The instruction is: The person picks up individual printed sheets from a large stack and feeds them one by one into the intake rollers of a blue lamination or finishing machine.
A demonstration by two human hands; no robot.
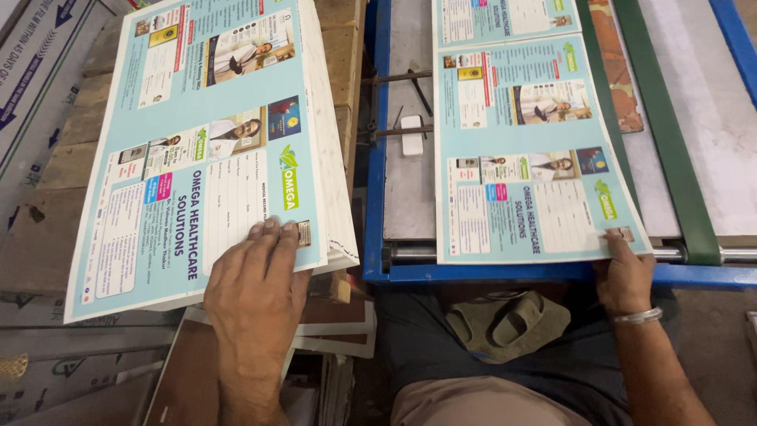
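My left hand (254, 285) lies flat, fingers together, on the near edge of the top sheet of a thick stack of light-blue printed sheets (197, 142) on the left. My right hand (623, 272), with a metal bangle at the wrist, pinches the near right corner of a single matching printed sheet (528, 158). That sheet lies on the grey bed of a blue-framed machine (406, 197). Another printed sheet (505, 20) lies farther along the bed.
A green belt (670, 150) runs along the right side of the machine bed, with a steel roller (737, 254) at its near end. Cardboard boxes (31, 71) stand at the left. Loose boards lie on the floor below the stack. A sandal (505, 323) shows below the machine.
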